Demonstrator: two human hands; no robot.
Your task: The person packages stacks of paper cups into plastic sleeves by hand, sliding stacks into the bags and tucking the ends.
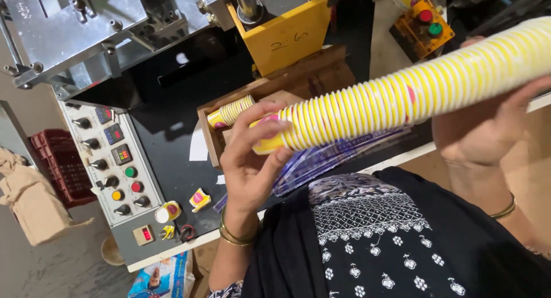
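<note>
I am looking down at a long nested stack of yellow paper cups, which is being held up in the air above the black surface of the cup machine rather than resting on anything. Its long axis is running from the lower left, near the middle of the view, up toward the far right corner, with the closed bottom end pointing left. The left hand is cupping that end, its fingers curling round the last cup and clamped lightly on it. The right hand is supporting the stack further along from underneath, thumb lying against the side, so it is gripping too. I am judging the stack to be light but thin-walled, easy to crush and prone to bending or sliding apart in the middle, so it is wanting a hold at both ends, with gentle pressure pushing inward. A shorter stack of cups is lying in the wooden tray just beyond, and the control panel is sitting at the left.
</note>
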